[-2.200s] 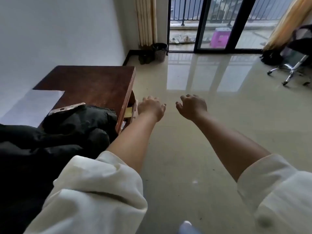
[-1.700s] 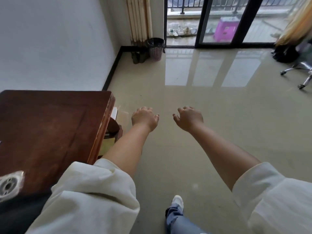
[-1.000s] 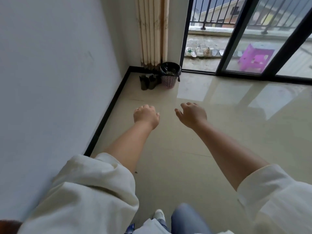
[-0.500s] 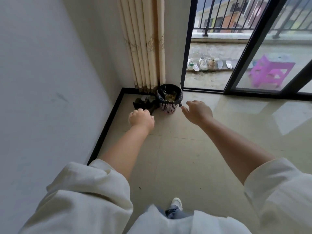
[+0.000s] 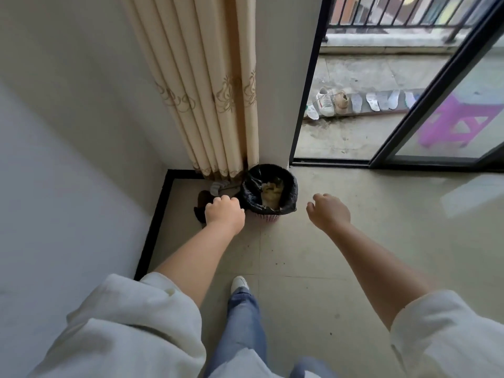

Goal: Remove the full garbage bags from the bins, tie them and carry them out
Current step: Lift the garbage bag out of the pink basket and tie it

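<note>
Bin [image 5: 268, 216] in the corner, open floor [image 5: 341, 241] on its right.

The garbage bag [image 5: 249, 190] at about twelve o'clock is looking like thin black plastic, glossy and crinkled, folding over a pink plastic lattice bin [image 5: 268, 216]. Crumpled, matt yellowish scraps [image 5: 271, 193] are lying inside it; their material is unclear. At eleven o'clock the curtain [image 5: 212, 85] is hanging as soft beige cloth, matt, with stitched-looking ornament. The floor tiles [image 5: 341, 268] are showing a smooth, faintly shiny finish with speckles of dirt. At two o'clock the door frame [image 5: 433, 77] is appearing as dark smooth metal around clear glass. At six o'clock the sleeves [image 5: 131, 331] are reading as matt cream cloth, the trouser leg [image 5: 245, 323] as blue denim.
</note>
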`<state>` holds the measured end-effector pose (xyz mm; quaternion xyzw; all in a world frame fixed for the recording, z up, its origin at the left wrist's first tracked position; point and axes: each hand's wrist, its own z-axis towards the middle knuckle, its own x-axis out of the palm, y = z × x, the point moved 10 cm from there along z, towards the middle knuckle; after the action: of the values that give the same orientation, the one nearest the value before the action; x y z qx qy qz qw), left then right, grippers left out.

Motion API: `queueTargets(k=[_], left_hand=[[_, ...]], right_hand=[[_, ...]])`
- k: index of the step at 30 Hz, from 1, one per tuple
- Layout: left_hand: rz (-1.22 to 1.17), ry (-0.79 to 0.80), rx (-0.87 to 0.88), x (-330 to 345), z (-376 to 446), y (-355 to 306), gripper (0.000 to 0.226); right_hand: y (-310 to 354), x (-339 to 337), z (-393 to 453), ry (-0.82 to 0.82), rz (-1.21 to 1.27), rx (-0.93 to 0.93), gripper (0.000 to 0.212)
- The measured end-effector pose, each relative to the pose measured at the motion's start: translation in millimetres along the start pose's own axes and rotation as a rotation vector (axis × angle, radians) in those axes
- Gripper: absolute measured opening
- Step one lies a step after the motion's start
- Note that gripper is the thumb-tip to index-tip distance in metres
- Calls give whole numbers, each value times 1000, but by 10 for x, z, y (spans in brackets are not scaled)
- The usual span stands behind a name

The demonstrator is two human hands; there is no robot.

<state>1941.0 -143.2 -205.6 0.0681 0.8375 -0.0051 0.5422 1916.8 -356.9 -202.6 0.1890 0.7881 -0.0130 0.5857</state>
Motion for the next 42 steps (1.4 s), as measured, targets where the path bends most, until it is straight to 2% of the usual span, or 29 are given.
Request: queueTargets(k=[6,10,14,17,19,21,22,24,28,31,33,35,38,42], left_hand=[[1,127,89,409,1423,-105,41],[-18,210,75,1163,2095,-218,39],[-96,223,72,2070,2693,-400,38],[-168,150,153,2672,3179,-582,37],[-261,-37,261,2844,3465,-756,31],[-381,-230,253,2920,3712,-782,32],[-427,-273,244,2994,3819,-792,32],[-456,-318,293,3146,4021,-869,34],[-470,-215,361,3310,4242,-976,38],[-437,-120,370,3263,4310,-1096,39],[-372,-33,388,3279,4306,-1194,47],[-239,26,369,3383,4298,-1172,54],[-157,-68,285,3375,4353,-1002,38],[-141,-255,116,3178,4449,-712,25]], right_hand=[[10,730,1180,158,18,119,36],[-224,1475,1770,239,-24,169,36],[-449,2427,2351,325,-81,129,36],[-479,3127,2812,337,-208,-42,42],[-455,3497,3104,323,-303,-164,50],[-425,3819,3346,331,-338,-240,54],[-399,3944,3453,332,-336,-269,52],[-343,4080,3631,300,-324,-335,44],[-244,4100,3804,326,-324,-505,29],[-173,4074,3853,355,-299,-580,27],[-146,4015,3885,300,-204,-574,26],[-204,3875,3966,155,-123,-486,25],[-302,3772,4062,-4,-56,-380,21],[-240,3820,4082,1,-38,-398,20]])
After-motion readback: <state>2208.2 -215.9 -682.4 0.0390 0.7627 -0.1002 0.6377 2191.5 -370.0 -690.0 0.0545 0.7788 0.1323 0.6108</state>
